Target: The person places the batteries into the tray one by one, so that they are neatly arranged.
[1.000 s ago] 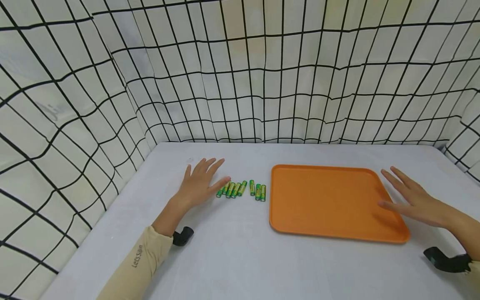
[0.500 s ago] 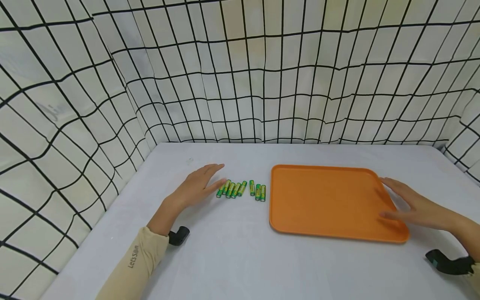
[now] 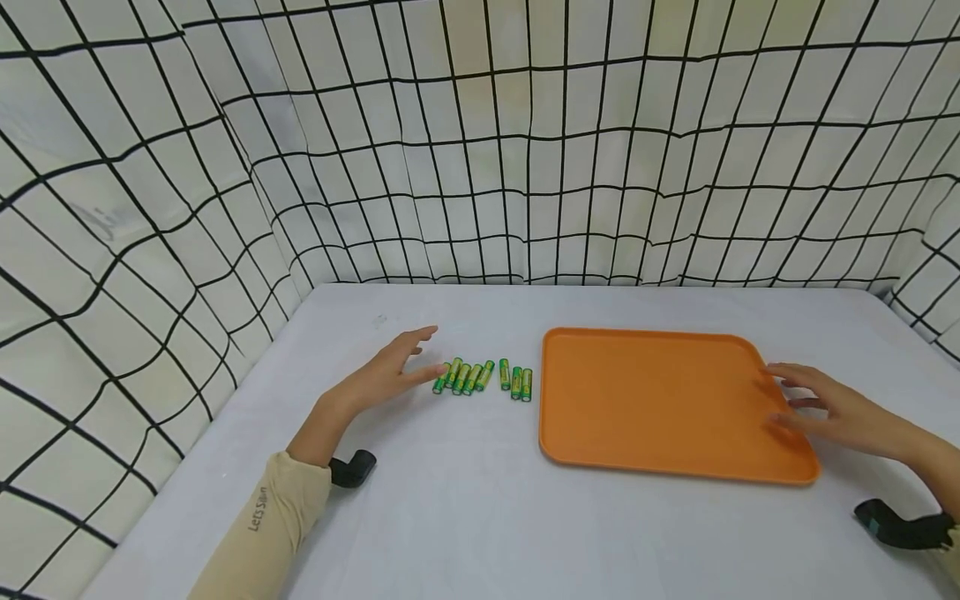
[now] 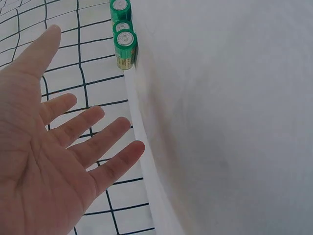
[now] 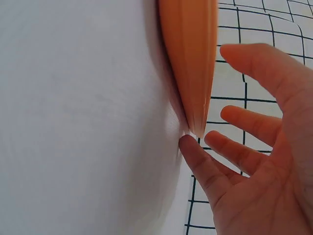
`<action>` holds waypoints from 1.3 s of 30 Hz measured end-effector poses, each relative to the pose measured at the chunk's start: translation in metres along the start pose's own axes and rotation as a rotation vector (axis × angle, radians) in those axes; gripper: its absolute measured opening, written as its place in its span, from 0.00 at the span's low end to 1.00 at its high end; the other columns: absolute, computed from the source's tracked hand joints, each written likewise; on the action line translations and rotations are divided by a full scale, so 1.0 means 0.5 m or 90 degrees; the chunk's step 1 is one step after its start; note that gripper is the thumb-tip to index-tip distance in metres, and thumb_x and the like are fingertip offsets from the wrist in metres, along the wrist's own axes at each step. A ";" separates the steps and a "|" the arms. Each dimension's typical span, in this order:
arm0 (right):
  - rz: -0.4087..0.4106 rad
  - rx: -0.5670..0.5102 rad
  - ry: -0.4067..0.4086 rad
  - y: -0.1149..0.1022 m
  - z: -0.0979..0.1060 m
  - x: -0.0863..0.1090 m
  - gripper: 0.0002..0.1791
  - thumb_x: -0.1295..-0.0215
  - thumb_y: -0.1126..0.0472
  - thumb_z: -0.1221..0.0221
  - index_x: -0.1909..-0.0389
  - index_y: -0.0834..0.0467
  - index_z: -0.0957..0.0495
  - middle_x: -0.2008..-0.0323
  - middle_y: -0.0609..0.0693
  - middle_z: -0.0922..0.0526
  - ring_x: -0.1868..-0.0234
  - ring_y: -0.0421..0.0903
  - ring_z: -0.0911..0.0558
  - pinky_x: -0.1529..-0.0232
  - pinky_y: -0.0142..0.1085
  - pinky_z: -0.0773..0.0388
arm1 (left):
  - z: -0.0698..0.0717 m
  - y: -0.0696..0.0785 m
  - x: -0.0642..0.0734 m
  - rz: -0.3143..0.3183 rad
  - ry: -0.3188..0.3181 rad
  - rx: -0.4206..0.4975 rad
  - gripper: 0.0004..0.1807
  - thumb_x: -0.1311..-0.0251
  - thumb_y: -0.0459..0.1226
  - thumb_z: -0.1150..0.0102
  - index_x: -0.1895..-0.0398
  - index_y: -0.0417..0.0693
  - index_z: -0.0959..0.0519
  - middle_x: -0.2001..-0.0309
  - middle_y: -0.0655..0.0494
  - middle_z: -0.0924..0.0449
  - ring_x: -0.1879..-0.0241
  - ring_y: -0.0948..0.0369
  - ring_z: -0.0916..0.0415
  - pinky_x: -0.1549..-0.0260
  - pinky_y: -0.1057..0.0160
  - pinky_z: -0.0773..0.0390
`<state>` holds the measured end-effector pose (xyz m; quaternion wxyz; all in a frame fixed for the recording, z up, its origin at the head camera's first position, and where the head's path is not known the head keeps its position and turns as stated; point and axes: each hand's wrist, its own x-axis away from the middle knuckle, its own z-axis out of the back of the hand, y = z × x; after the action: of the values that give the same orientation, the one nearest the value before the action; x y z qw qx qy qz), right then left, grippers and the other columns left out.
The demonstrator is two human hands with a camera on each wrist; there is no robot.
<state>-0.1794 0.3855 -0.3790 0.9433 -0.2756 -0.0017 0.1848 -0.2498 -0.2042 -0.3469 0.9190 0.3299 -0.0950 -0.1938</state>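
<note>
My left hand [image 3: 381,377] hovers beside the left end of a row of green-and-yellow batteries [image 3: 485,377], its thumb overlapping the outermost one in the head view. Its fingers are spread and hold nothing, and the left wrist view shows the battery ends [image 4: 126,41] beyond the thumb. An orange tray [image 3: 660,400] lies flat to the right of the batteries. At the tray's right edge is my right hand [image 3: 843,414], thumb above the rim and fingers extended beside it. In the right wrist view the fingertips [image 5: 188,143] are right at the tray's corner [image 5: 188,73].
A white cloth [image 3: 480,517] covers the table. White walls with a black grid pattern [image 3: 525,167] enclose the back and sides. A black wrist-worn device [image 3: 354,468] sits on the left wrist and another black device [image 3: 900,525] on the right.
My left hand has come lower and slightly to the left, turning more edge-on. The right hand has lowered to the tray's right edge with its fingers bending slightly. Tray and batteries stay put.
</note>
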 end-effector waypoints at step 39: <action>-0.123 -0.078 -0.016 0.027 0.002 0.001 0.29 0.27 0.54 0.45 0.34 0.70 0.35 0.40 0.70 0.30 0.59 0.18 0.30 0.62 0.23 0.26 | -0.010 -0.043 -0.027 -0.087 -0.067 -0.006 0.37 0.43 0.39 0.30 0.31 0.42 0.33 0.38 0.45 0.27 0.38 0.49 0.33 0.41 0.45 0.31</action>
<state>-0.1838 0.3967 -0.3849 0.9381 -0.3287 -0.0512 0.0960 -0.2669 -0.2111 -0.3652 0.8990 0.3206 -0.1194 -0.2733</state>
